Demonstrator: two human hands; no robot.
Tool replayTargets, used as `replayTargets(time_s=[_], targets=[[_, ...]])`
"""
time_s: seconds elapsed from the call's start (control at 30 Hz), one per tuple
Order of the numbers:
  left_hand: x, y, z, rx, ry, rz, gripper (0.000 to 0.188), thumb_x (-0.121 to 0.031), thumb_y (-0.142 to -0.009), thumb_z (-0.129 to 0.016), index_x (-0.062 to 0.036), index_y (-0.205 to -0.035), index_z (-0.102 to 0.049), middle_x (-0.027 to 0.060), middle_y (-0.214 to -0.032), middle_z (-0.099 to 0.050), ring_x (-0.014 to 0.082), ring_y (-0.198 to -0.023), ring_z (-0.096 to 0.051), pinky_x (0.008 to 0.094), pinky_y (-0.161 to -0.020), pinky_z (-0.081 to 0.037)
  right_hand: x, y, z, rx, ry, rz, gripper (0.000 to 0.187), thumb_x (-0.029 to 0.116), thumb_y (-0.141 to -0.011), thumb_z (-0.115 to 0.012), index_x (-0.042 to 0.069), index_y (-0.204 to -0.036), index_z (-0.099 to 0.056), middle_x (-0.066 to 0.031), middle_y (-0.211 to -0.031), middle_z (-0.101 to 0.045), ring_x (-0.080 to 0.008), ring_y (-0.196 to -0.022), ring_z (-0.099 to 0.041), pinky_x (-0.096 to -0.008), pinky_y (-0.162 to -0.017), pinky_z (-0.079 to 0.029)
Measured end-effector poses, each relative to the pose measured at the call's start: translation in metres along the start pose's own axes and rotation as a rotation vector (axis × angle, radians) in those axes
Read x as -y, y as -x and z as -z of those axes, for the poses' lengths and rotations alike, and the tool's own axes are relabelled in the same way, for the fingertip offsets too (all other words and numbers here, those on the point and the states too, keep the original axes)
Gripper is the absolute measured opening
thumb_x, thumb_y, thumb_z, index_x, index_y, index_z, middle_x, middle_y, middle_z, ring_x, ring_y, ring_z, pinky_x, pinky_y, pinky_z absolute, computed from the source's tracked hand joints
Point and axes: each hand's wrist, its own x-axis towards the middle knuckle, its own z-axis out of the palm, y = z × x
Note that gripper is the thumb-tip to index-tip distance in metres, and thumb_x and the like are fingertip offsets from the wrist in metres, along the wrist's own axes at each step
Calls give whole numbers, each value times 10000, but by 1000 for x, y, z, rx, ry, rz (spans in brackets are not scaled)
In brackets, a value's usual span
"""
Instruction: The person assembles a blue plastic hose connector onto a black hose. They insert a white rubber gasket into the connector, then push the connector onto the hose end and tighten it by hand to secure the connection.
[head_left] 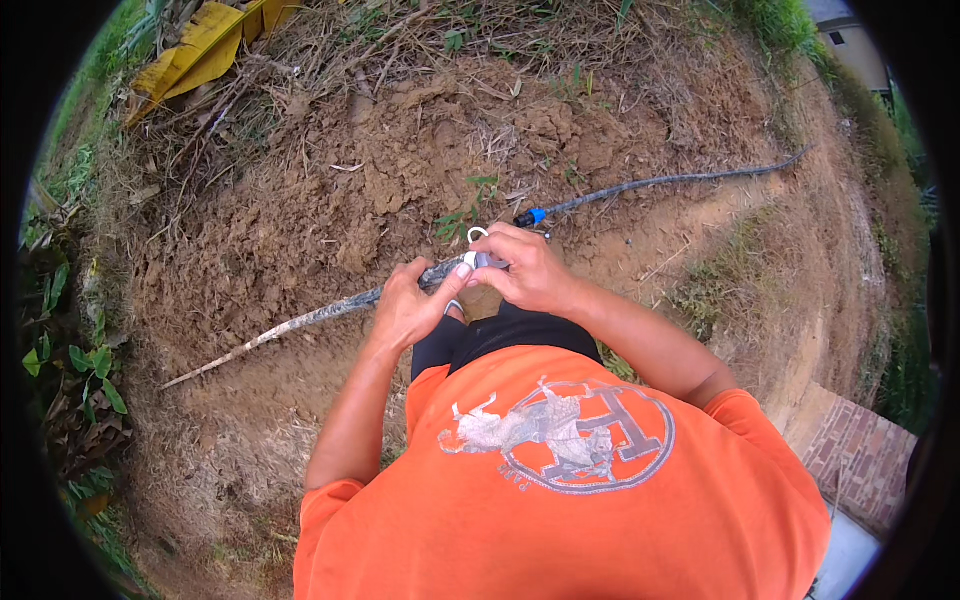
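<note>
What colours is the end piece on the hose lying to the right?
The end piece is blue and black, shown in the head view.

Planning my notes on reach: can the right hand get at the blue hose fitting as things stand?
Probably yes: the blue fitting lies just beyond the right hand, with nothing visible between, though that hand is occupied with the white piece.

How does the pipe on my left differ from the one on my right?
The left pipe is held near one end by the left hand; the right pipe lies untouched on the ground. The left pipe turns pale tan toward its far end, while the right pipe looks grey-blue. Both are long and thin.
</note>
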Motion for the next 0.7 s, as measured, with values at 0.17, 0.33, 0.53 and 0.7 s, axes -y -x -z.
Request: replayTargets(time_s=[0.17,0.33,0.53,0.7], targets=[[-4,11,2,27,8,67,1069,-839,-763,-676,138,-1194,-640,356,-1235,-611,466,-1228,-599,488,-1035,-477,-5,-3,-3,138,16,131,283,156,-814,-781,-7,-987,-628,-157,-886,-595,-354,-842,-636,-449,-720,-516],[-15,30,0,-8,-63,47,1082,-840,-757,-676,147,-1200,-627,358,-1249,-598,470,-1236,-591,496,-1040,-470,-8,-8,7,308,-130,112,277,150,-793,-797,0,-932,-612,-128,-858,-611,-318,-785,-650,-424,-683,-519],[-30,55,-4,-130,-108,53,893,-717,-862,-644,120,-1172,-631,315,-1179,-608,465,-1153,-612,512,-990,-483,-10,-10,5,461,-589,-214,207,56,-847,-825,-2,-990,-687,-67,-893,-711,-129,-767,-689,-312,-654,-546],[-36,79,0,-138,-114,42,747,-612,-889,-673,94,-1131,-642,267,-1081,-629,449,-1071,-637,505,-919,-499,-20,5,-13,494,-983,-368,197,4,-893,-792,-22,-1069,-705,-65,-900,-702,-105,-717,-661,-242,-588,-519]])
